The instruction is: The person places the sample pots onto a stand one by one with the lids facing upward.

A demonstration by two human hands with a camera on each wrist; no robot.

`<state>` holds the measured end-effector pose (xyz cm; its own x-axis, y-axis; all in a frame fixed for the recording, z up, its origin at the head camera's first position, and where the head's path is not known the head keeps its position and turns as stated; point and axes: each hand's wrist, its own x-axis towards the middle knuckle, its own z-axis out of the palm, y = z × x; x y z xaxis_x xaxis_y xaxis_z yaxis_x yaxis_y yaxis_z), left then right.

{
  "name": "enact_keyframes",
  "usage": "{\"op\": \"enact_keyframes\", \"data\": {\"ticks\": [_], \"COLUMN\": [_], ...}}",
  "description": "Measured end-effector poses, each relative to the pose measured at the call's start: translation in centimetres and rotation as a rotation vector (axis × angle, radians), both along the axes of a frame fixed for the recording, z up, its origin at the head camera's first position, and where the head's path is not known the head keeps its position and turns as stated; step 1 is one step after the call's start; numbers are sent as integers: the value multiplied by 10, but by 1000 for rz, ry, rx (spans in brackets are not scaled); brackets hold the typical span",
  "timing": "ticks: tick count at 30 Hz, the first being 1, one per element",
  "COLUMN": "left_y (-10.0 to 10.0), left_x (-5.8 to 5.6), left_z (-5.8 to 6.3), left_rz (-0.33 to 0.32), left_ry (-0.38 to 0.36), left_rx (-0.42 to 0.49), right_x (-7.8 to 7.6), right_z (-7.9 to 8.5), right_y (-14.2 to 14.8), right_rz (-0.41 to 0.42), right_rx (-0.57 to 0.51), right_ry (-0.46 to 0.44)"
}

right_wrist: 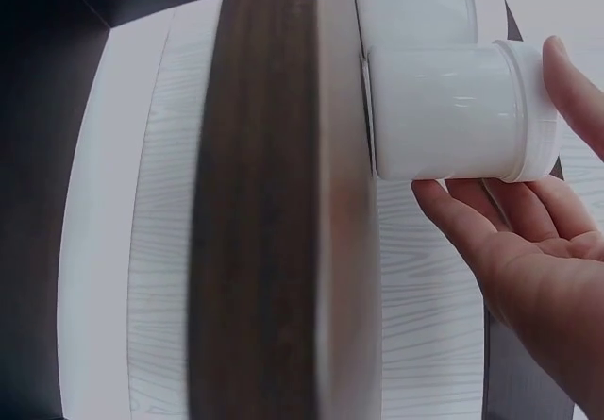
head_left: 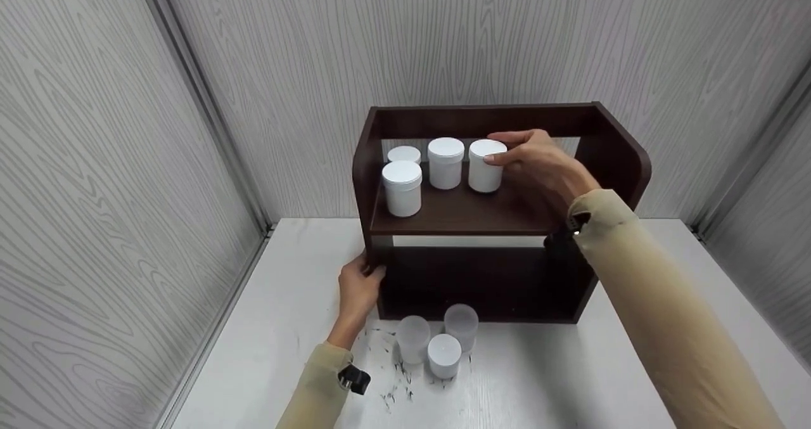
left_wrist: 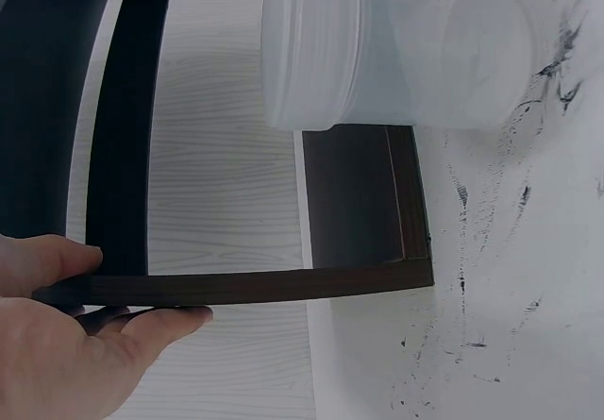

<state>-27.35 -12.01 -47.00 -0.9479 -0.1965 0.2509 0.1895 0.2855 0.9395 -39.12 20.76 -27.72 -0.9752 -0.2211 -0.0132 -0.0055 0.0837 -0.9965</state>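
Observation:
My left hand [head_left: 359, 288] grips the left side panel of a dark brown wooden shelf unit [head_left: 443, 224], thumb on one face and fingers on the other. On the upper board, my right hand [head_left: 538, 163] holds a white lidded jar [head_left: 485, 174]; in the right wrist view the thumb lies at the lid [right_wrist: 536, 109] and the fingers along the jar's side. This jar stands upright, rightmost in the group. To its left are a second white jar [head_left: 445, 166], a front left jar [head_left: 403, 191] and one partly hidden behind that [head_left: 403, 154].
Before the unit, on the white table [head_left: 519, 384], stand two translucent frosted jars [head_left: 413, 340] and a small white-lidded jar [head_left: 444, 356]. Dark smudges mark the tabletop around them. Grey wood-grain panels [head_left: 304, 68] enclose the back and sides.

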Motion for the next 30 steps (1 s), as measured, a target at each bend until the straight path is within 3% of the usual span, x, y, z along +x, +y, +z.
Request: {"op": "enact_keyframes", "data": {"ticks": [10, 30], "left_y": [0, 1], "left_x": [1, 2], "left_z": [-1, 0], "left_rz": [-22, -8], "left_ry": [-21, -3], "left_rx": [14, 20], "right_x": [-6, -11], "right_z": [-3, -4], "right_y": [-2, -1], "right_rz": [12, 23], "right_rx": [-126, -146], "right_ry": [-59, -63]}}
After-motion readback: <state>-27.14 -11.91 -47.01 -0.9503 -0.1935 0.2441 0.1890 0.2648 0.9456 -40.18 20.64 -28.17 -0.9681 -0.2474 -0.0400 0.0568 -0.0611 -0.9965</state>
